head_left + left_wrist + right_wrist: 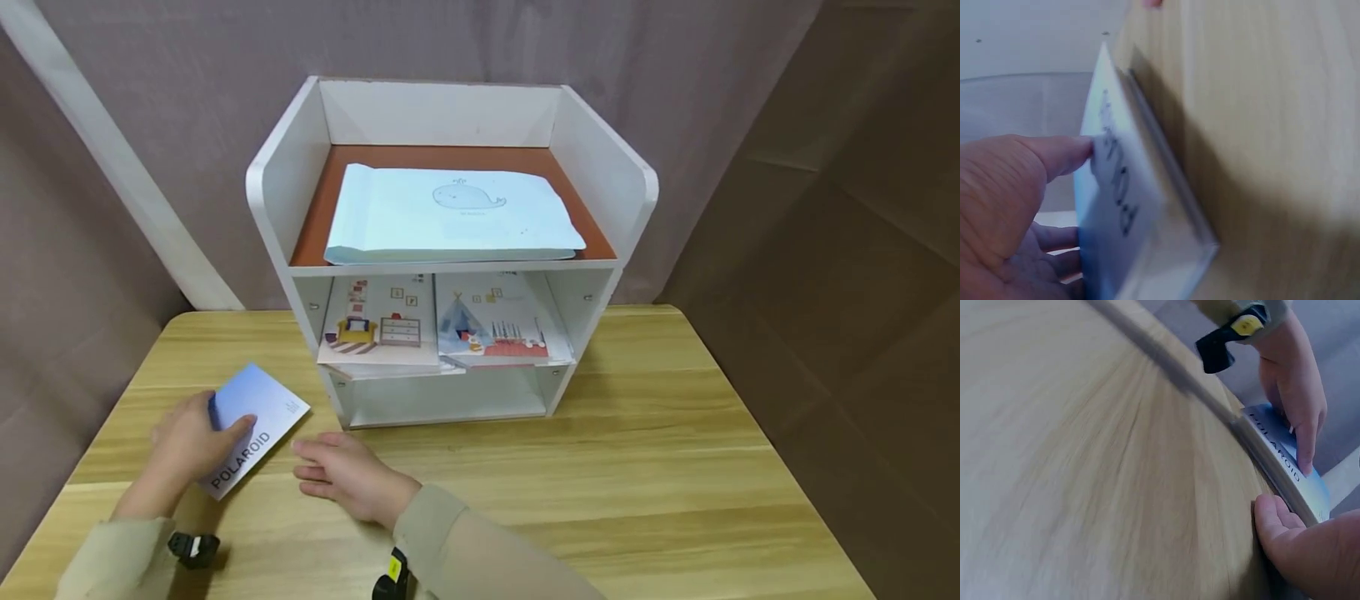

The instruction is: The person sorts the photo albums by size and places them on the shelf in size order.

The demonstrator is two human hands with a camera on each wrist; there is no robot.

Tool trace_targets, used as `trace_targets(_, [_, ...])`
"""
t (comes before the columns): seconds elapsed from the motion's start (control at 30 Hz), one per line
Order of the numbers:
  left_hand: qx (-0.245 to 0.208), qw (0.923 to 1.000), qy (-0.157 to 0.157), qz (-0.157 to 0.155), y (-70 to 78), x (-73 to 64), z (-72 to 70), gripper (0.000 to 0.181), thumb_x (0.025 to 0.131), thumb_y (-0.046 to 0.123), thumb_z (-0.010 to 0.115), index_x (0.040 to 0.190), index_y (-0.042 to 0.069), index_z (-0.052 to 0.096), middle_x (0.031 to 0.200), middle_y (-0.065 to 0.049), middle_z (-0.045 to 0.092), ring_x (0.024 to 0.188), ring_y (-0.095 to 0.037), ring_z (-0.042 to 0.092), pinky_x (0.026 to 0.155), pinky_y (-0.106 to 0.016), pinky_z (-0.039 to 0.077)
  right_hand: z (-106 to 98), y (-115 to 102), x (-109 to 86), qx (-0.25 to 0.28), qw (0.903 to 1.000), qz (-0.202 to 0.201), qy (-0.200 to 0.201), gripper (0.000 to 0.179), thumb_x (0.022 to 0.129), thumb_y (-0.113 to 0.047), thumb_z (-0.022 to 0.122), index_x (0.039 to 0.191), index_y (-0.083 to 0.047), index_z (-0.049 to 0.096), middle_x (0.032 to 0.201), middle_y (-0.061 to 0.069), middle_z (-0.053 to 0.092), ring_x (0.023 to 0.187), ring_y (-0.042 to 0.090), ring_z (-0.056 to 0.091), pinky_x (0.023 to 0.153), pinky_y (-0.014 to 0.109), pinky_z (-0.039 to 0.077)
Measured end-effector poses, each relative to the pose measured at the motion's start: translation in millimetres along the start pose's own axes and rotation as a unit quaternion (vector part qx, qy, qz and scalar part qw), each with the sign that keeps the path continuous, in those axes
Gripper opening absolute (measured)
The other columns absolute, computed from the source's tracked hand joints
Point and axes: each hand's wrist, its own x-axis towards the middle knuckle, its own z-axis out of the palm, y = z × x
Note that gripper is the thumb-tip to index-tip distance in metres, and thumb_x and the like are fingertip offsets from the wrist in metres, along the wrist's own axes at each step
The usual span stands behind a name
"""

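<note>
On the left of the table my left hand (pixel 187 437) grips a blue-and-white book (pixel 262 412) marked POLAROID. The thumb lies over its cover, while the other fingers go round the far-left edge and are partly hidden. In the left wrist view the book (pixel 1116 206) stands tilted, its page edges facing the table. My right hand (pixel 352 475) is just right of the book, palm turned toward it, its fingers loosely extended and holding nothing. In the right wrist view that hand's fingertips (pixel 1266 506) are close to the book's edge.
A white shelf unit (pixel 637 183) stands at the back of the wooden table (pixel 660 467). A pale packet with a whale drawing (pixel 465 217) lies on its brown top shelf. Two illustrated booklets, one with a sofa (pixel 382 321), one with a tent (pixel 495 321), lie over more papers in the middle compartment.
</note>
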Motion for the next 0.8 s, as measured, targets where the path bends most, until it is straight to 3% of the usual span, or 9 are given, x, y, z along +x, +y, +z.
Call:
trace_targets(0.1, [0.001, 0.9997, -0.025, -0.001, 4.8, -4.9, -1.0, 0.092, 0.087, 0.053, 0.065, 0.132, -0.021, 0.035, 0.122, -0.044, 0.042, 0.104, -0.056, 0.047, 0.075, -0.064, 0.040, -2.7, 1.4, 3.0, 0.019, 0.9996, 0.009, -0.018, 0.068, 0.090, -0.020, 0.069, 0.139, 0.013, 0.034, 0.127, 0.020, 0.056, 0.117, 0.040, 0.054, 0.097, 0.051, 0.046])
trace_targets(0.23, [-0.011, 0.9993, -0.035, 0.007, 9.6, -8.8, -0.5, 0.088, 0.085, 0.045, 0.070, 0.130, -0.022, 0.036, 0.119, -0.045, 0.044, 0.104, -0.056, 0.048, 0.078, -0.064, 0.043, -4.1, 1.1, 4.5, 0.033, 0.9989, 0.014, -0.031, 0.066, 0.091, -0.019, 0.068, 0.138, 0.014, 0.035, 0.131, 0.022, 0.053, 0.120, 0.040, 0.051, 0.100, 0.053, 0.044])
trace_targets(0.37, [-0.037, 0.9982, -0.045, 0.014, 11.0, -11.1, -1.0, 0.087, 0.083, 0.038, 0.074, 0.129, -0.024, 0.034, 0.117, -0.046, 0.043, 0.104, -0.056, 0.047, 0.083, -0.064, 0.043, -4.1, 0.2, 4.2, 0.041, 0.9985, 0.015, -0.033, 0.061, 0.091, -0.017, 0.067, 0.136, 0.013, 0.039, 0.127, 0.019, 0.056, 0.120, 0.038, 0.052, 0.101, 0.053, 0.043])
trace_targets(0.5, [-0.073, 0.9942, -0.079, 0.001, 10.8, -12.5, -3.7, 0.090, 0.083, 0.040, 0.075, 0.128, -0.024, 0.031, 0.118, -0.045, 0.044, 0.104, -0.052, 0.049, 0.083, -0.060, 0.046, -4.3, -0.2, 3.6, 0.039, 0.9984, 0.017, -0.037, 0.043, 0.093, -0.018, 0.065, 0.126, 0.006, 0.051, 0.117, 0.013, 0.062, 0.115, 0.032, 0.056, 0.100, 0.050, 0.045])
trace_targets(0.67, [-0.118, 0.9865, -0.112, -0.021, 11.4, -14.5, -7.3, 0.086, 0.086, 0.043, 0.072, 0.123, -0.022, 0.031, 0.109, -0.038, 0.050, 0.094, -0.041, 0.055, 0.072, -0.045, 0.052, -6.1, -0.6, 2.8, 0.040, 0.9983, 0.020, -0.039, 0.031, 0.093, -0.017, 0.064, 0.118, 0.000, 0.057, 0.110, 0.010, 0.065, 0.109, 0.028, 0.060, 0.099, 0.049, 0.046])
trace_targets(0.8, [-0.156, 0.9796, -0.122, -0.032, 10.4, -14.6, -7.4, 0.068, 0.089, 0.042, 0.069, 0.109, -0.017, 0.043, 0.091, -0.023, 0.056, 0.078, -0.027, 0.058, 0.058, -0.034, 0.052, -7.5, -2.2, 2.2, 0.046, 0.9980, 0.026, -0.035, 0.032, 0.093, -0.017, 0.065, 0.118, 0.001, 0.057, 0.110, 0.013, 0.065, 0.108, 0.028, 0.060, 0.099, 0.047, 0.046])
